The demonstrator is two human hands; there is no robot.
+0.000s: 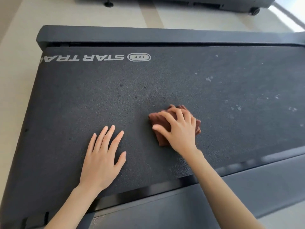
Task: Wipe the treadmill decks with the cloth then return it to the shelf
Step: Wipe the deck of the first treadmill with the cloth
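Cloth (162, 129) lies bunched under the right hand (179, 129), whose curled fingers grip it, pale specks (237, 108) to its right, left hand (103, 156) flat on the deck (82, 96).

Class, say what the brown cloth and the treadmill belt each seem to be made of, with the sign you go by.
Cloth: soft textile, perhaps terry or microfibre, matt reddish brown; it bunches into folds under the right hand. Treadmill belt: likely rubber or PVC, matt dark grey; fine pebbled grain, white printed lettering.
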